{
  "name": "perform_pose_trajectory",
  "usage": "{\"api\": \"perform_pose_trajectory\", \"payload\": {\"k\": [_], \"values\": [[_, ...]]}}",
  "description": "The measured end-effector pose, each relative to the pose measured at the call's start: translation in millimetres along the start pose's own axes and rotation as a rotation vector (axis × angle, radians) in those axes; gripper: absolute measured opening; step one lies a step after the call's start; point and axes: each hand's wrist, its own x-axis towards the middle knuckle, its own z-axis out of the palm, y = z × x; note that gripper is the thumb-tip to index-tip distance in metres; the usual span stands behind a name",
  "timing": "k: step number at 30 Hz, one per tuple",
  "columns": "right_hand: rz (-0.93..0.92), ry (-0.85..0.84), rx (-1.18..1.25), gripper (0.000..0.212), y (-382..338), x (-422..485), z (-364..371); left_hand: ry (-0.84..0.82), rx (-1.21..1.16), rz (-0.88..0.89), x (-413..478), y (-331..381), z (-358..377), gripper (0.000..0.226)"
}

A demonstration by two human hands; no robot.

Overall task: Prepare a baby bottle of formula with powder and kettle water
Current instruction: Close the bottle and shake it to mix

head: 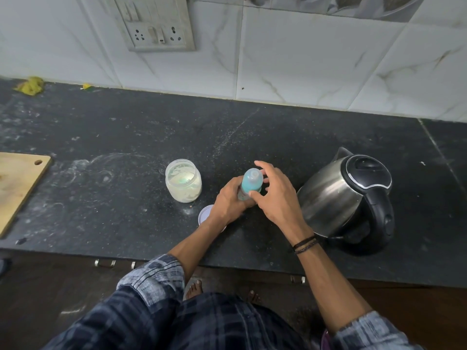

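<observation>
1. One baby bottle (250, 181), right there among the fingers (260, 165).
2. Two hands on it: left hand (231, 200), right hand (276, 198).
3. One powder jar (183, 181), just left of the fingers, and one lid (204, 213) on the bench (113, 137), nearer the person than the fingers.
4. One kettle (336, 195), right of the fingers.
5. One cutting board (17, 183), far left of the fingers.
6. One switch panel (161, 24) beyond the fingers, two sockets (139, 35) on it.
7. Two dark bands (304, 243) on the right wrist.

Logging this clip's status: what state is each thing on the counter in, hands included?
baby bottle: upright, capped, held.
powder jar: open, powder inside.
jar lid: off, flat on counter.
kettle: upright, lid closed.
left hand: grips bottle body.
right hand: fingers curved round bottle top; grip unclear.
</observation>
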Motion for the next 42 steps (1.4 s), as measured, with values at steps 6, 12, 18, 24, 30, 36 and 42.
{"api": "perform_pose_trajectory", "payload": {"k": [6,12,18,24,30,36,42], "values": [[0.044,0.060,-0.009,0.082,-2.2,1.9,-2.6,0.004,0.014,-0.023,0.5,-1.7,1.2,0.057],[0.011,0.019,-0.021,0.070,1.5,-1.3,0.7,0.008,0.000,-0.005,0.3,-1.0,1.3,0.057],[0.020,0.047,0.000,0.083,-1.8,1.3,-3.2,0.008,0.004,-0.024,0.5,-0.4,1.4,0.057],[0.006,0.017,-0.024,0.082,-2.4,2.3,-3.0,0.003,0.013,-0.021,0.4,-1.3,1.3,0.058],[-0.047,0.029,0.037,0.082,-3.2,1.1,-4.4,0.009,0.010,-0.008,-0.5,-0.6,0.5,0.057],[0.002,0.052,0.029,0.078,-8.6,2.6,-5.9,0.014,-0.006,-0.018,-1.9,0.2,0.5,0.057],[-0.033,0.039,0.022,0.058,-7.9,0.1,-6.1,0.010,0.010,-0.020,0.0,-2.6,2.0,0.056]]}}
